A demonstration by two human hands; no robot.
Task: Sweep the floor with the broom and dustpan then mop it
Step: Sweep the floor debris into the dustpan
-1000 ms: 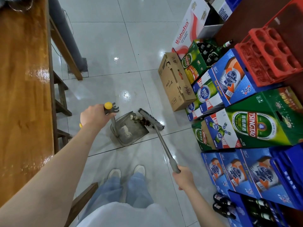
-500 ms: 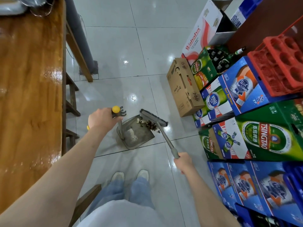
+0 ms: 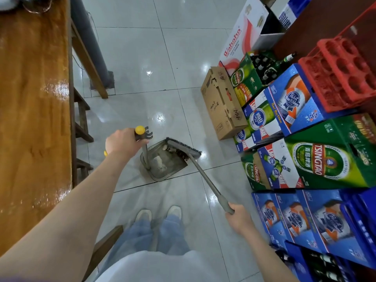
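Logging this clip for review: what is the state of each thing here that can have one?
left hand: grips dustpan handle
right hand: grips broom handle
dustpan: on floor, debris inside
broom: bristles at dustpan mouth
Wahaha box: open
brown carton: closed

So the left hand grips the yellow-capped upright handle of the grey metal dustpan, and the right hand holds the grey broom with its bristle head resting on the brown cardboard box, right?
Not quite. The head view shows the grey broom's bristle head at the mouth of the grey metal dustpan, not on the brown cardboard box. The left hand and right hand grip as you said.
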